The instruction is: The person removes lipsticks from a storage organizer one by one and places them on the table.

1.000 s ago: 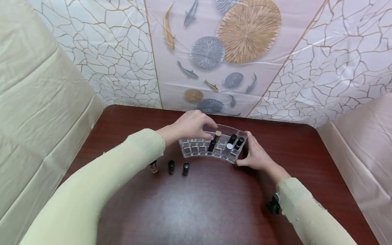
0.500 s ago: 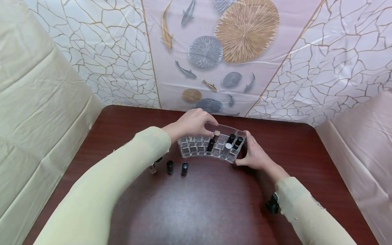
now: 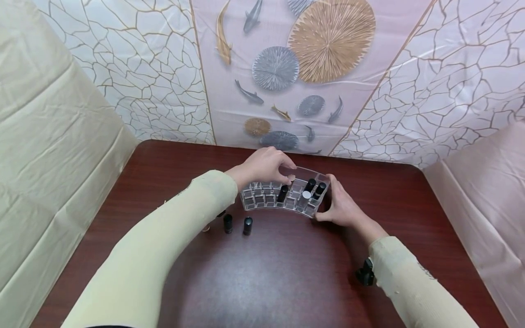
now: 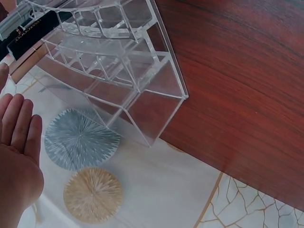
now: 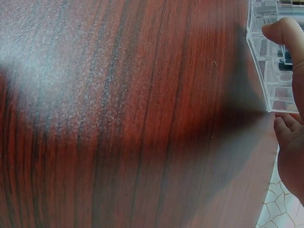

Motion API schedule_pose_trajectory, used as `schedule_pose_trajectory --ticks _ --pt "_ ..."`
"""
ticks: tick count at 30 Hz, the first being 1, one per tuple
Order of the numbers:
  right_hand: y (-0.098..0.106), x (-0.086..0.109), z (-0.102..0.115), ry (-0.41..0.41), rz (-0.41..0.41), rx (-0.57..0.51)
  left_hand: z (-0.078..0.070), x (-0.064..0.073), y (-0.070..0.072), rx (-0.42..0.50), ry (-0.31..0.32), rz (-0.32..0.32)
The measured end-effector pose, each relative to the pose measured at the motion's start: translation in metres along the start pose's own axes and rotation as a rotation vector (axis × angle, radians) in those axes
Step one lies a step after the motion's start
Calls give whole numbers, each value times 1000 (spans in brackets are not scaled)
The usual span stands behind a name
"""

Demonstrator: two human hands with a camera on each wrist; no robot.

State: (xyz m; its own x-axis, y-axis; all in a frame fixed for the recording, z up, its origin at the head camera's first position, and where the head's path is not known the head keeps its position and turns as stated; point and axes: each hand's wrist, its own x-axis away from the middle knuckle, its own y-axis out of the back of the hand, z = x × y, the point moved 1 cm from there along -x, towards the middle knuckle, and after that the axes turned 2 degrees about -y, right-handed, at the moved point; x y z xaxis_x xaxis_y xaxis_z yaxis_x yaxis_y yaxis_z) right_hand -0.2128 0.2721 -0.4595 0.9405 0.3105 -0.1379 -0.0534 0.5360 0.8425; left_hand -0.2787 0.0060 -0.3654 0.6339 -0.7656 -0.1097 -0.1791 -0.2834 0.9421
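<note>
A clear, curved, tiered lipstick organizer (image 3: 259,200) stands near the back of the table. My right hand (image 3: 343,208) grips its right end, thumb at the front corner and fingers behind. Over the organizer's middle is my left hand (image 3: 266,165), thumb spread from the fingers. Its thumb tip overlaps a tan-topped lipstick (image 3: 291,177) in the back row. In front of that one stands a black lipstick (image 3: 282,193), its gold lettering visible in the left wrist view. Toward the right end sit two black-capped lipsticks (image 3: 310,184) and a white-topped one (image 3: 306,195).
Two black-capped tubes (image 3: 248,225) stand on the dark red wood table (image 3: 262,282) in front of the organizer. Another tube (image 3: 206,228) is mostly hidden by my left sleeve. A patterned cloth (image 3: 229,114) hangs along the table's back edge.
My left hand has shifted slightly right, bringing its thumb over the tan top. The left sleeve now hides most of the leftmost tube. My right hand keeps its hold.
</note>
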Motion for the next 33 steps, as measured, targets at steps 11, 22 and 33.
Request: schedule_pose_trajectory --ticks 11,22,33 --pt "0 0 0 5 -3 9 -1 -4 -7 16 24 10" --pt "-1 1 -1 12 -9 28 -4 -5 -11 77 8 1" --pt "0 0 -1 18 -8 20 -4 -4 -9 80 16 -18"
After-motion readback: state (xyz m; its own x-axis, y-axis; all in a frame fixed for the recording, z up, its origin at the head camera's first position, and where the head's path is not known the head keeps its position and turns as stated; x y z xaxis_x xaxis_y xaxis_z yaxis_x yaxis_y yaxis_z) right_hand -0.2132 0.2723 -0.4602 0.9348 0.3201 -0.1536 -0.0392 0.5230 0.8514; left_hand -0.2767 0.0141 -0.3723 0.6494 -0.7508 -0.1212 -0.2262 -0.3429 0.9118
